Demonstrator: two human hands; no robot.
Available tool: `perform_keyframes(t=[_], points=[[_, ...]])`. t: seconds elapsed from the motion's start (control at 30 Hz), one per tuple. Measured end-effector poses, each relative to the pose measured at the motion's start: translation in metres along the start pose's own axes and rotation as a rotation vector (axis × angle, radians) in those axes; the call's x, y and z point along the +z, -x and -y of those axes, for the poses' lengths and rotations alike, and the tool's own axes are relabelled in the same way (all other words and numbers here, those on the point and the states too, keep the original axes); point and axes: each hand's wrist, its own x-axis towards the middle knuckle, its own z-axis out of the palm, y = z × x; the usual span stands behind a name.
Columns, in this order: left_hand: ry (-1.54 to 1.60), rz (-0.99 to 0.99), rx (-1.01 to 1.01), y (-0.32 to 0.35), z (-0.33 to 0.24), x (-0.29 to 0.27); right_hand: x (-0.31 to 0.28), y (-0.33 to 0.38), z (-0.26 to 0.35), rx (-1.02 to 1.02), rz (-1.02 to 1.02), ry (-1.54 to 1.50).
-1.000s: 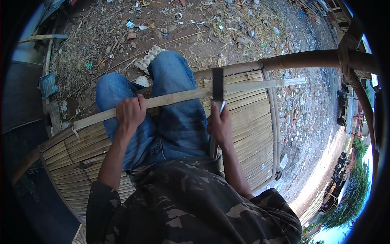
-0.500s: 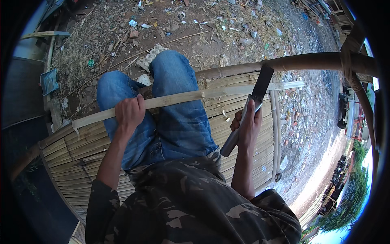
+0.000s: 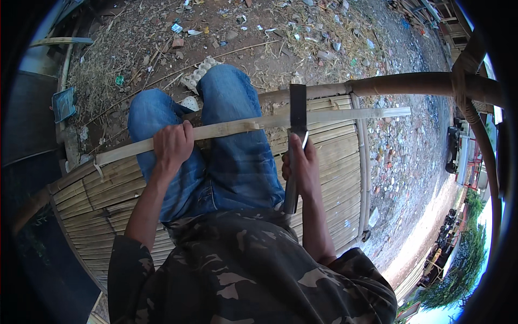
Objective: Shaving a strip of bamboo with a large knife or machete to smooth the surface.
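Note:
A long pale bamboo strip (image 3: 226,128) lies across my jeans-clad thighs, running from left to right. My left hand (image 3: 173,147) is closed around it near its left end, over my left thigh. A thin sliver hangs from that end. My right hand (image 3: 302,164) grips the metal handle of a knife with a broad dark blade (image 3: 298,105). The blade points away from me and crosses the strip to the right of my knees. Beyond the blade, the strip's right end reaches past the edge of the slatted bench.
I sit on a bamboo-slat bench (image 3: 329,189) framed by a thick bamboo pole (image 3: 404,83). A grey egg tray (image 3: 200,74) lies on the ground beyond my knees. Litter and dry grass cover the dirt. A blue plastic container (image 3: 65,105) is at far left.
My right hand has drawn the knife leftward along the strip toward my knees, and the blade has turned more upright. My left hand keeps its hold; the strip has shifted slightly.

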Motion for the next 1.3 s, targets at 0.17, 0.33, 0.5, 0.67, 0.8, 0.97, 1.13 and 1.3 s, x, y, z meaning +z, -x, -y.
perform_keyframes(t=[0.17, 0.33, 0.5, 0.67, 0.8, 0.97, 1.13, 1.3], points=[[0.038, -0.032, 0.004, -0.009, -0.009, 0.0, 0.026, -0.003, -0.047, -0.038, 0.057, 0.306], [0.016, -0.007, 0.028, -0.006, -0.013, 0.003, -0.012, 0.001, 0.015, 0.022, -0.108, -0.113], [0.026, -0.004, 0.028, -0.005, -0.018, -0.001, -0.049, 0.022, 0.063, -0.271, -0.414, -0.178], [0.0, -0.008, 0.045, -0.007, -0.017, 0.004, 0.008, -0.032, -0.099, -0.807, -0.351, 0.794], [-0.021, 0.004, 0.041, 0.0, -0.009, 0.003, -0.017, 0.009, 0.007, -0.045, -0.157, -0.028], [-0.001, -0.009, 0.036, -0.005, -0.016, 0.006, 0.011, -0.002, -0.041, -0.052, -0.066, 0.199], [-0.009, -0.005, 0.016, -0.004, -0.011, -0.001, -0.026, 0.017, 0.018, -0.136, -0.25, -0.121], [-0.01, -0.028, 0.031, -0.017, -0.017, 0.002, 0.018, -0.011, -0.035, -0.056, 0.001, 0.334]])
